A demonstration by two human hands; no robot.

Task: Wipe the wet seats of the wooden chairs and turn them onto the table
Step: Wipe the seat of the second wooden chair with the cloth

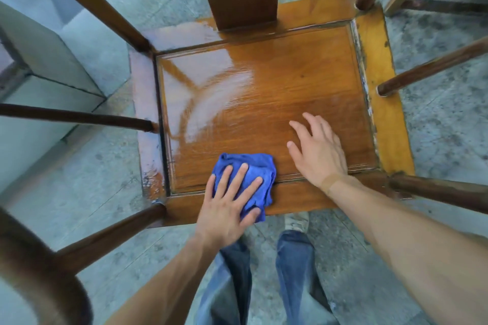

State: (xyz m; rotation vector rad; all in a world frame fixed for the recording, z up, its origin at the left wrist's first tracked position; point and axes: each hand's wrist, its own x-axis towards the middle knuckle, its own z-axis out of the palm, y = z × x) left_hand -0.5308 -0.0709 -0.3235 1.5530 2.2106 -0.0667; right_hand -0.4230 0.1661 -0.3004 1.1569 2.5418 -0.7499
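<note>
My left hand (227,203) lies flat with its fingers spread, pressing the bunched blue cloth (253,179) onto the near edge of the wooden seat (277,92); my right hand (317,150) rests beside it on the bare wood, fingers straight and fanned, holding nothing, steadying the chair as far as I can judge. The cloth sits at the front rail, just left of my right hand; around and ahead of my hands the panel looks duller and drier, while the far left part (200,87) carries a bright wet sheen with curved streaks, and the left rail (145,119) glistens too. So I reckon this seat is partly wiped, with the left and back portions to finish; the chair stands on the floor (435,126), not yet turned onto any desk; I cannot tell how many other chairs remain.
</note>
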